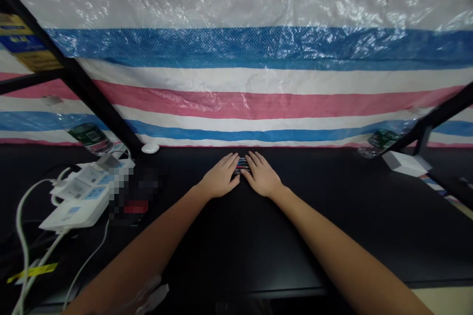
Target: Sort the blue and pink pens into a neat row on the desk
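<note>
A small row of thin, dark, blue and red sticks that look like pens (242, 164) lies on the black table, seen in the gap between my two hands. My left hand (220, 175) rests palm down over their left ends, fingers stretched forward and thumb pointing inward. Over the right ends lies my right hand (262, 174), also flat with its fingers extended. Both hands cover the ends of the sticks, so their full length and number are hidden.
A white power strip (83, 199) with plugs and cables lies at left, near a clear bottle (88, 135). Another bottle (382, 141) and a white box (405, 164) stand at right. A white oval object (150, 148) sits by the black frame. Striped sheeting (258, 103) hangs behind.
</note>
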Tool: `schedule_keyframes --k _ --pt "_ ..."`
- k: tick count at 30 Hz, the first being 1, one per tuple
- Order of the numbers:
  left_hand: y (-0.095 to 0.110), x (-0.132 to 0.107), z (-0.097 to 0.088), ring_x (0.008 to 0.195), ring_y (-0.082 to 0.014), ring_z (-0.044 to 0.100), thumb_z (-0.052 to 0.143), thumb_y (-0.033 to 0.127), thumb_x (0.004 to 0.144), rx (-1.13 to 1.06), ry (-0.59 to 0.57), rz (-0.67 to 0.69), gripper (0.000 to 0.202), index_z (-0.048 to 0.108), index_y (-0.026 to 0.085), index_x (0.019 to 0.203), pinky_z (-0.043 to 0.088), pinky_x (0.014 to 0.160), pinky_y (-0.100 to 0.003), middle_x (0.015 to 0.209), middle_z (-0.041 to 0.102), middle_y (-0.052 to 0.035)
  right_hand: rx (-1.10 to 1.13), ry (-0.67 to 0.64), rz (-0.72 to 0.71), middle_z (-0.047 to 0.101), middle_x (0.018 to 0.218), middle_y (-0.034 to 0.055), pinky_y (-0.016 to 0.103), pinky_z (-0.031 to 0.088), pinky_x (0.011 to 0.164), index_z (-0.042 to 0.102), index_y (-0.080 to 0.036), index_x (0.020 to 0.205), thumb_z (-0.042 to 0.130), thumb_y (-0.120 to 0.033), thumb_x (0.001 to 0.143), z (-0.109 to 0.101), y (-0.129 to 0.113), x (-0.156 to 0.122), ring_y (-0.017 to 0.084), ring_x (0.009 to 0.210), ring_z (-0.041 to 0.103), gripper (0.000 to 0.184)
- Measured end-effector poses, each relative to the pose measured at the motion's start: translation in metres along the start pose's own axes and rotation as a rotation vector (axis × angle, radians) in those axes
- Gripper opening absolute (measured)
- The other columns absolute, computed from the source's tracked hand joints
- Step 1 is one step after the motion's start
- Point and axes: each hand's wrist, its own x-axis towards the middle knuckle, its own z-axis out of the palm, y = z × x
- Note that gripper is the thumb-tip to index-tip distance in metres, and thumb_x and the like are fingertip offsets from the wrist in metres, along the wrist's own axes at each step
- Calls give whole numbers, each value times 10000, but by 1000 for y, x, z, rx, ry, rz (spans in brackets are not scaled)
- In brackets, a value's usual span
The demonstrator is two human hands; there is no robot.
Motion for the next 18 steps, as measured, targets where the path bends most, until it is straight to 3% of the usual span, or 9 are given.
schedule_keyframes --k 6,10,12,14,16,18 --pt "-2 5 -2 1553 -306 203 359 394 1004 45 -76 2 649 294 69 1561 188 1268 -485 1646 305 -183 23 13 43 372 1618 163 532 236 1240 416 -82 1546 293 -593 1033 1 -1 1 349 1532 238 735" --pt "8 -9 -19 1568 -290 144 351 468 1020 -40 -41 -95 678 248 112 1588 181 1269 -510 1678 239 -144 135 173 14 426 1586 145 596 240 1220 450 -168 1528 368 -567 1027 -10 0 -3 347 1492 307 647" --pt "17 -25 -44 1561 -262 187 340 481 1028 -123 5 -179 628 335 153 1563 229 1263 -454 1681 248 -108 255 330 18 533 1490 146 578 337 1173 518 -212 1473 387 -515 1038 -31 -1 -12 321 1406 428 546" --pt "25 -52 -80 1486 -231 380 361 499 1026 -218 14 -235 550 466 233 1496 312 1234 -408 1623 393 -51 358 532 46 635 1340 130 575 415 1107 589 -253 1390 450 -479 1029 -64 -4 -30 308 1287 535 448" --pt "32 -93 -121 1336 -230 560 417 522 1011 -265 28 -299 475 599 282 1379 415 1168 -392 1466 591 -14 438 731 66 668 1254 104 540 455 1064 625 -283 1333 510 -419 1023 -105 -7 -53 283 1199 599 358" --pt "38 -149 -156 1196 -253 647 512 537 973 -208 124 -390 403 682 308 1257 502 1073 -409 1302 702 7 466 865 60 654 1272 103 490 488 1028 622 -276 1326 520 -366 1032 -143 -11 -77 256 1166 622 324"
